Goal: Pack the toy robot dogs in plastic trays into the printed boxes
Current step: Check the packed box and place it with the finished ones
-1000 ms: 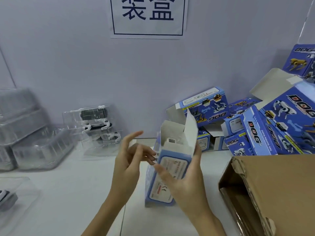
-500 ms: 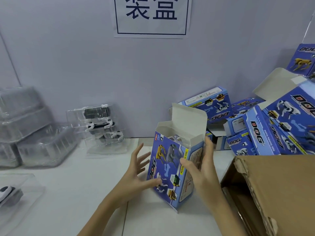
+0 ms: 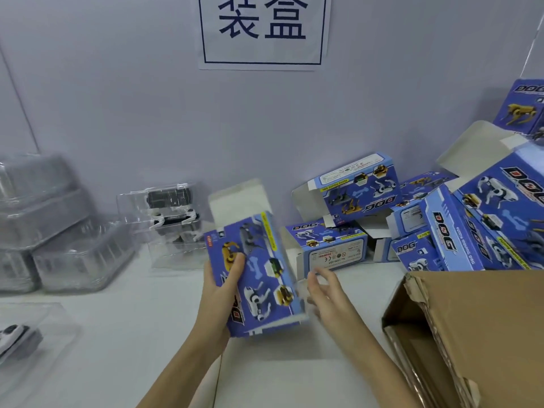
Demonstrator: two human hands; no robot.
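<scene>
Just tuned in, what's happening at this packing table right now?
A person is boxing toy robot dogs. The left hand grips a blue printed box whose top flap is open, tilted over the white table. The right hand is beside it, fingers loose, holding nothing. More toys in clear trays wait at the left, a pile of printed boxes lies behind, and an open cardboard carton sits at the right.

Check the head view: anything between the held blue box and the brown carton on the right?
Only the right hand, open beside the held blue box that the left hand grips, then bare white table up to the brown carton.
</scene>
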